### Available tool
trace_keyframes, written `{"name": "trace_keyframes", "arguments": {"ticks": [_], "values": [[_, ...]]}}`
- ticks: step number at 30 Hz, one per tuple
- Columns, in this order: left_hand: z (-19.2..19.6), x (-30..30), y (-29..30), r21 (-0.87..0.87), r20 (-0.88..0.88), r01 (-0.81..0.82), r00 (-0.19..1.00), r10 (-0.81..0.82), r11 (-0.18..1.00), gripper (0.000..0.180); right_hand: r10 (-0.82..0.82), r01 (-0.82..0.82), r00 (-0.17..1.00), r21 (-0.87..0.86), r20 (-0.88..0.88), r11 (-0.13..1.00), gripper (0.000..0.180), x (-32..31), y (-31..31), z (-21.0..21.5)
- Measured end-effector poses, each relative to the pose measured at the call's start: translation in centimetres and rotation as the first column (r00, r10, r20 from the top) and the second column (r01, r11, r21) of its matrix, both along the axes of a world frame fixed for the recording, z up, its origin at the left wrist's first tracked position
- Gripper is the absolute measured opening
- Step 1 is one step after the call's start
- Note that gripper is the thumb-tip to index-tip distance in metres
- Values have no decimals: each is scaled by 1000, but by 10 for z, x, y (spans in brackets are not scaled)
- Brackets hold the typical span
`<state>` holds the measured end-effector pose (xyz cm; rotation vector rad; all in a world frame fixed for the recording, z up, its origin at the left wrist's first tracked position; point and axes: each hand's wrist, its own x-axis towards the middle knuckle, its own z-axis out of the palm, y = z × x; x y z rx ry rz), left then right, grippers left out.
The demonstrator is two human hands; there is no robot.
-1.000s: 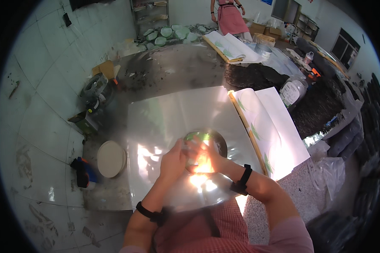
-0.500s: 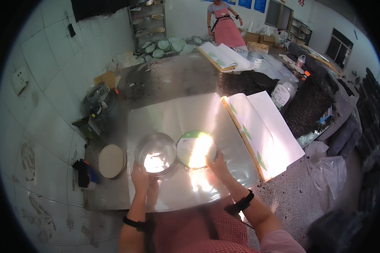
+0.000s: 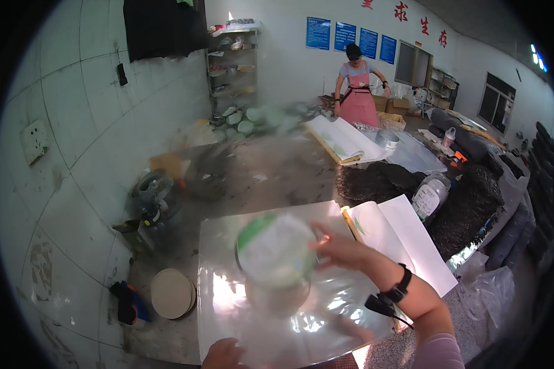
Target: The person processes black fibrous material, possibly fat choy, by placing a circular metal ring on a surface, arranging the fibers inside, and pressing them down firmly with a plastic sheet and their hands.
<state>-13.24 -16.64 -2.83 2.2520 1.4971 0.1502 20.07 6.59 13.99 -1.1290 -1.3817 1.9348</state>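
Observation:
My right hand grips the right edge of a round can with a green and white printed face, smeared by motion. The can is over the clear plastic sheet on the workbench. Below it a pale round shape shows on the shiny sheet; I cannot tell whether it is a reflection or another can. At the sheet's front edge, my left hand lies low with nothing visible in it. Its fingers look loosely stretched, though the lower frame edge cuts the hand off.
Beige round discs lie on the left. A printed white film roll borders the sheet's right side. Beyond are a black textured heap, a labelled bottle and green-white pieces. Another person in a pink apron stands far back.
My right hand has moved the green and white can left and up off its place. My left hand has let go of the silver round pan and drawn back. The view has tilted upward.

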Motion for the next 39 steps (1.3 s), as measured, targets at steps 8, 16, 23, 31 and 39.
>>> {"name": "trace_keyframes", "arguments": {"ticks": [8,16,23,31,39], "values": [[-22,-8,6,64,137,21,990,-30,998,45,178,-342,940,828,293,445,59,-132,2,-106],[12,10,1,87,35,178,983,-182,980,14,-350,-705,593,677,725,210,60,-49,-89,-218],[-21,-1,7,22,-171,317,936,-309,948,14,-319,-631,583,664,747,401,30,-13,-135,-157],[35,22,71,45,312,-295,912,267,954,33,-545,451,827,419,134,788,18,77,-186,-78],[16,18,14,186,41,163,984,-174,969,21,-524,481,852,388,8,786,22,89,-233,-67]]}}
